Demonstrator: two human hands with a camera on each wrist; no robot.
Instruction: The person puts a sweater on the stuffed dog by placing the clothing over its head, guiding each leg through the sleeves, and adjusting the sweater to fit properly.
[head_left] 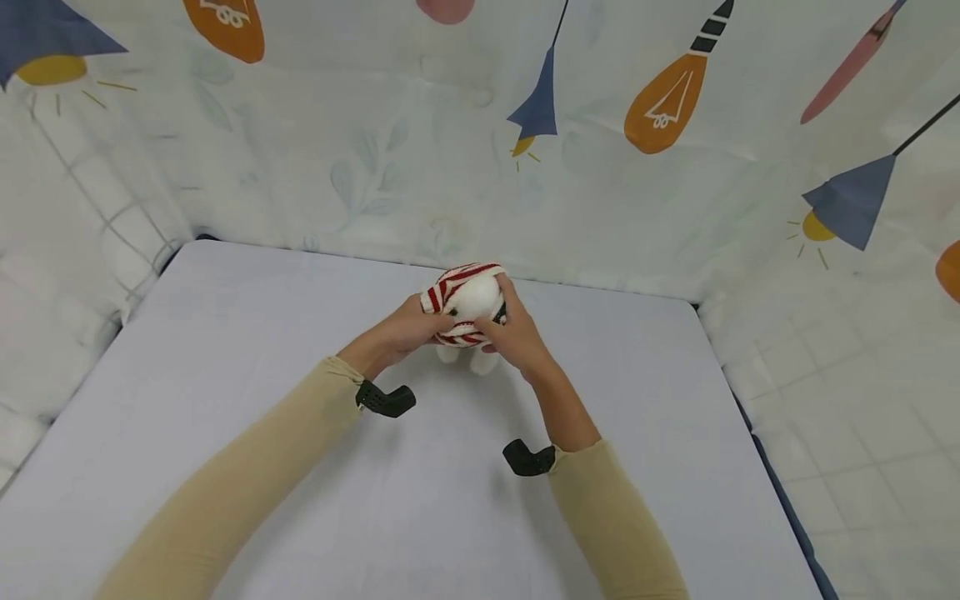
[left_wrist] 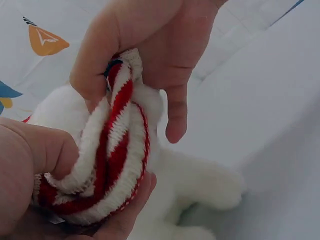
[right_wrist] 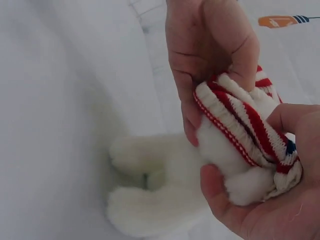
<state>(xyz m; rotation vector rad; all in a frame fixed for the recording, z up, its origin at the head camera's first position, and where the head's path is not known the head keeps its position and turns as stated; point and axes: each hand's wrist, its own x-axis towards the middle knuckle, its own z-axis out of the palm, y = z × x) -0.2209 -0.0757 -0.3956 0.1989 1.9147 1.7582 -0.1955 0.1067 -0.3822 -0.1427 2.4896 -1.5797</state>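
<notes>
A white plush toy (head_left: 477, 297) is held between both hands near the back of the table, its two stubby legs pointing toward me. Around its upper part sits a red-and-white striped knitted garment (left_wrist: 112, 150), bunched up, with a small dark blue patch. My left hand (head_left: 408, 325) grips the knit on the left side, thumb on top; in the left wrist view its thumb presses into the folds. On the other side my right hand (head_left: 519, 337) pinches the knit between thumb and fingers, as the right wrist view shows. The fingers partly hide the toy's head.
The table (head_left: 300, 308) has a pale cover. Behind it hangs a white curtain (head_left: 450, 192) printed with lamps and bulbs, and more white sheeting flanks both sides. A black wrist device (head_left: 386, 400) sits on the left wrist, another black device (head_left: 528, 458) on the right.
</notes>
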